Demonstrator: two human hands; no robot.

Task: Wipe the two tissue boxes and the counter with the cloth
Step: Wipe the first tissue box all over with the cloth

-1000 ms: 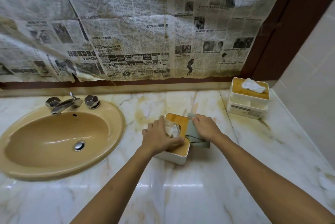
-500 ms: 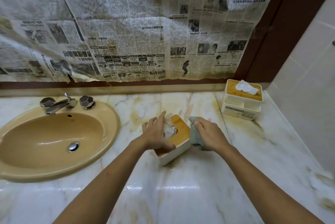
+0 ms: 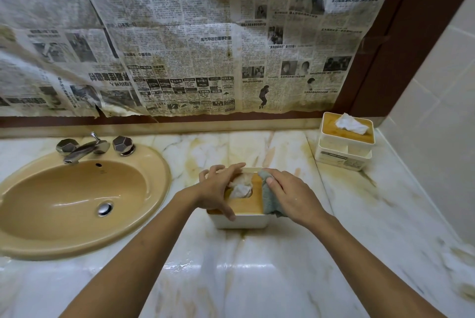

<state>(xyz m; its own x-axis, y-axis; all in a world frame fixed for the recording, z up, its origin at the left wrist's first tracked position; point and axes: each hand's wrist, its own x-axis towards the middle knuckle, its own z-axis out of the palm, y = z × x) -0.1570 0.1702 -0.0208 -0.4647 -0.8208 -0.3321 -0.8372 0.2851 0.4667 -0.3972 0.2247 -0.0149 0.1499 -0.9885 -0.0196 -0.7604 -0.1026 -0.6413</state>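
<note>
The right hand's (image 3: 290, 194) fingers are curled round a grey-green cloth (image 3: 267, 198), the thumb pinning it from above, so that the cloth lies against the right edge of the near tissue box (image 3: 241, 222) just below the middle of the frame. The left hand (image 3: 216, 189) spans the same box from the left: its fingers are spread and bent over the far edge and the crumpled tissue (image 3: 240, 189) poking from the slot, and its thumb presses on the near rim of the orange-brown lid (image 3: 246, 205), clamping the box. The box stands on the veined marble counter (image 3: 257, 279), which looks wet and glossy toward the bottom of the frame. The second tissue box (image 3: 344, 149) sits well apart at the right, in the back corner against the tiled wall (image 3: 437, 112), with a white tissue sticking up. A tan sink (image 3: 30, 235) with a chrome tap (image 3: 84, 149) fills the left, and stained newspaper (image 3: 180, 34) covers the wall across the top.
</note>
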